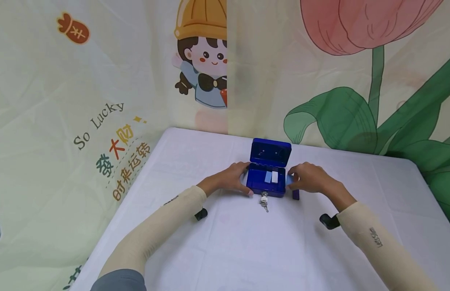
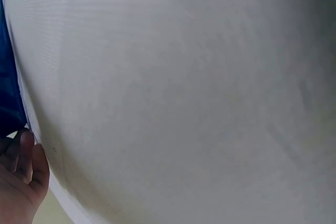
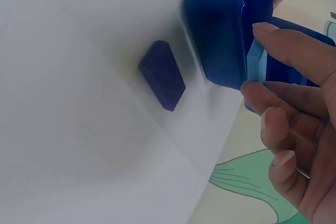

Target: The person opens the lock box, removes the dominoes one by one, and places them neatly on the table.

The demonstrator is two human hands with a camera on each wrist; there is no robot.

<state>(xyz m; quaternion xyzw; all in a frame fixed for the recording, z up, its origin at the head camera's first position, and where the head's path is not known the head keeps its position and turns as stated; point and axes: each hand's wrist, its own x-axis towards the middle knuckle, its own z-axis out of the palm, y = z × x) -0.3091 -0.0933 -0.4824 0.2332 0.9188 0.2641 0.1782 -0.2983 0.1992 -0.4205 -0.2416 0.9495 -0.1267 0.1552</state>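
A small blue cash box (image 1: 257, 178) stands on the white table with its lid (image 1: 270, 153) raised. Keys (image 1: 264, 201) hang at its front lock. Inside lie a light-blue piece (image 1: 268, 177) and a white piece (image 1: 274, 177). My left hand (image 1: 230, 178) grips the box's left side, thumb at the front corner and fingers towards the back. At the right rim, my right hand (image 1: 309, 178) pinches a light-blue block (image 3: 256, 64) between thumb and forefinger. A dark purple block (image 3: 164, 76) lies on the table just right of the box.
A white cloth (image 1: 239, 250) covers the table. Behind it hangs a printed backdrop (image 1: 261, 81) with a cartoon figure and a large tulip. Black straps or camera mounts (image 1: 329, 221) show under both wrists.
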